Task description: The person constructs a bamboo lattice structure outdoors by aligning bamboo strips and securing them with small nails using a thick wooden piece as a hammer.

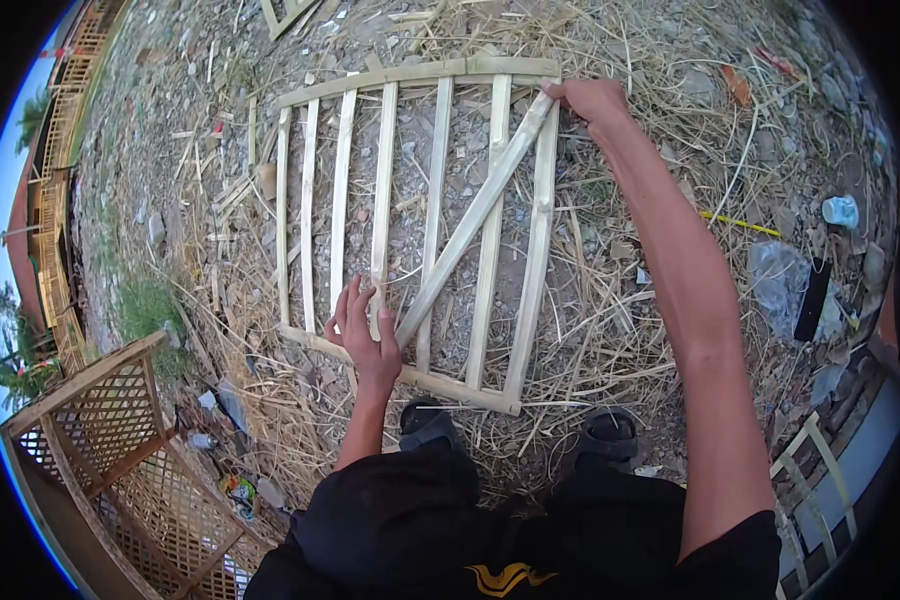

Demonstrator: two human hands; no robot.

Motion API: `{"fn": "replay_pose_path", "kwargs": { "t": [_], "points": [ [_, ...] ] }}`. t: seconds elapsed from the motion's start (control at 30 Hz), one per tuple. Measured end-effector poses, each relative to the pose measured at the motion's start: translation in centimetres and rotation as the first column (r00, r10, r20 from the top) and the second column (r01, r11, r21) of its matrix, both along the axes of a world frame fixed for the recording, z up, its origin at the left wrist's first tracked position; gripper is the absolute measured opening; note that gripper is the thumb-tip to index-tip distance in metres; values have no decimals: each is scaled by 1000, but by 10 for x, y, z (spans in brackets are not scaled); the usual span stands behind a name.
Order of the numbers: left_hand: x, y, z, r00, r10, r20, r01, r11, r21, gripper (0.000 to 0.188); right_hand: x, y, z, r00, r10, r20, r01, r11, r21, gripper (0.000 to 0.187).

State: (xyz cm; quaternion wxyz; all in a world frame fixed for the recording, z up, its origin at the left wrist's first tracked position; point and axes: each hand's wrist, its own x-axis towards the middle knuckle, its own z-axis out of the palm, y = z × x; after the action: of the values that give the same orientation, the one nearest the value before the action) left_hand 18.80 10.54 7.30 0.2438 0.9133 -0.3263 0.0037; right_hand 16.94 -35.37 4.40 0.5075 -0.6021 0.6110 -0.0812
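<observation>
On the ground before me lies a ladder-like frame of split bamboo, with a top rail (pixel 410 73), a bottom rail (pixel 460 390) and several upright slats between them. One loose-looking bamboo slat (pixel 480 205) crosses the right-hand uprights at a slant. My right hand (pixel 590 100) pinches its upper end at the frame's far right corner; part of the fingers is hidden. Close to the slat's lower end, over the bottom rail, my left hand (pixel 368 345) has its fingers spread. Its thumb is beside the slat, and I cannot tell whether they touch.
Straw and bamboo scraps (pixel 610 350) cover stony ground. A lattice wooden piece (pixel 120 440) stands at lower left. To the right are a yellow stick (pixel 740 224), a clear plastic bag (pixel 778 270), a white cup (pixel 840 211) and another slatted frame (pixel 825 470). My shoes (pixel 610 432) are just below the frame.
</observation>
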Motion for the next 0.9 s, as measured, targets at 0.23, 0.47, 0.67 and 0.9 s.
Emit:
{"fn": "replay_pose_path", "kwargs": {
  "t": [0.23, 0.47, 0.67, 0.9],
  "points": [
    [-1, -74, 5, 932, -355, -75, 348, 933, -90, 46, -15, 6, 10, 991, 91, -93, -90, 996, 18, 40],
    [15, -160, -7, 802, -594, -70, 594, 804, -14, 62, -33, 21, 50, 904, 425, -37, -426, 895, -128, 47],
    [13, -152, -19, 799, -584, -143, 593, 805, 27, 65, -165, 17, 112, 823, 531, -203, -561, 699, -444, 50],
    [35, -172, 20, 728, -672, -132, 684, 705, 187, 63, -321, 115, 108, 715, 444, -540, -573, 815, -88, 55]
  ]
}}
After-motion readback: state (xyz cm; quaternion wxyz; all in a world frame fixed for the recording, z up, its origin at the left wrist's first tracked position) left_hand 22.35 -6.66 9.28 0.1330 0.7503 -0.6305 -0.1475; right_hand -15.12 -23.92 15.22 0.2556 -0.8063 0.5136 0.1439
